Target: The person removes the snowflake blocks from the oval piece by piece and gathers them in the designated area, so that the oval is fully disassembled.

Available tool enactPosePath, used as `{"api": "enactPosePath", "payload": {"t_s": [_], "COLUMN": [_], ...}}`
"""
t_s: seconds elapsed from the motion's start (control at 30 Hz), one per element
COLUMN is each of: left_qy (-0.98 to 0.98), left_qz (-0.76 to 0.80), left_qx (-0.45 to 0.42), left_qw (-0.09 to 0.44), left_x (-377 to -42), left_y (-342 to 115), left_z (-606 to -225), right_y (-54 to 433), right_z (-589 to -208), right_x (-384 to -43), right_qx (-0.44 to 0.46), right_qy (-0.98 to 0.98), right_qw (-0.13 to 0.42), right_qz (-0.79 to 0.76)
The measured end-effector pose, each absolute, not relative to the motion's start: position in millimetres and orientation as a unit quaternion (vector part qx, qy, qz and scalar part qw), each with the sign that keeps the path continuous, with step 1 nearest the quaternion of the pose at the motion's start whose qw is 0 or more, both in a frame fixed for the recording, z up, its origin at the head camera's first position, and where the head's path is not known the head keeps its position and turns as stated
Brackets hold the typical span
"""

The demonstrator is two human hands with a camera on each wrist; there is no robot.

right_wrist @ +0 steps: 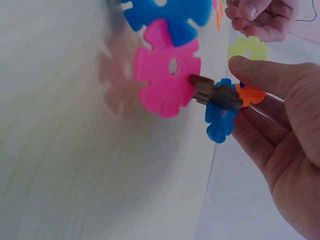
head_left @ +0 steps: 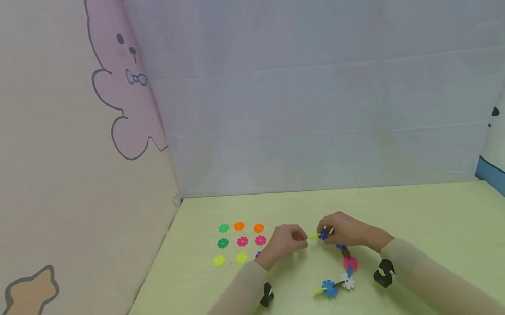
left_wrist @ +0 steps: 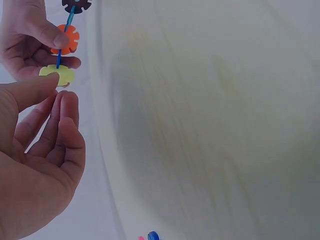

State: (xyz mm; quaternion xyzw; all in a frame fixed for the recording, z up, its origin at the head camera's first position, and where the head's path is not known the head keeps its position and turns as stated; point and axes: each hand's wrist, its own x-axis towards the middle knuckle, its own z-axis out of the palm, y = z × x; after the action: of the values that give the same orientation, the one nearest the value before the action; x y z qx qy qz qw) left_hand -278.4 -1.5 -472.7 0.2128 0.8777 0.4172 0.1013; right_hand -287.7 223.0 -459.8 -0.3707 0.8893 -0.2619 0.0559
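One chain of notched plastic discs curved round on the table, between the forearms, with its near end toward the person and its far end up at the hands. Right hand: thumb and fingers nearly closed, pinching the orange disc close to that far end, probably to steady it and keep the end disc free. Left hand: fingers loosely curled, gap at the tips, just beside the yellow disc that ended the chain. Head and right wrist views suggested a slight gap; the left wrist view had the thumb overlapping the disc, so contact could not be told for sure. No grip seen there.

Loose discs sat in rough rows on the left side, flat and spaced apart, likely so each could be picked singly; a blue one was partly behind the left hand.

Chain looks: flat, round, scalloped discs, small hole in the middle where visible, mixed colours, joined slot into slot, many crosswise. That probably explained why the pink disc stood on edge, casting a shadow. Brown disc came next, then a blue one. White disc sat nearer the person. Joints looked seated; exact depth unclear.
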Motion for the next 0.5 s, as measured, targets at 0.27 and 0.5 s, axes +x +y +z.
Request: {"api": "enactPosePath", "payload": {"t_s": [0.27, 0.5], "left_qy": [0.873, 0.876], "left_qz": [0.425, 0.420], "left_qx": [0.224, 0.226], "left_qw": [0.085, 0.072], "left_x": [-282, -281], "left_y": [6, 12], "left_z": [-481, -481], "right_y": [220, 220], "right_z": [-459, -460], "right_x": [-287, -287], "right_qx": [-0.373, -0.372], "right_qy": [0.888, 0.886], "right_qw": [0.057, 0.059], "right_qz": [-0.263, -0.270]}}
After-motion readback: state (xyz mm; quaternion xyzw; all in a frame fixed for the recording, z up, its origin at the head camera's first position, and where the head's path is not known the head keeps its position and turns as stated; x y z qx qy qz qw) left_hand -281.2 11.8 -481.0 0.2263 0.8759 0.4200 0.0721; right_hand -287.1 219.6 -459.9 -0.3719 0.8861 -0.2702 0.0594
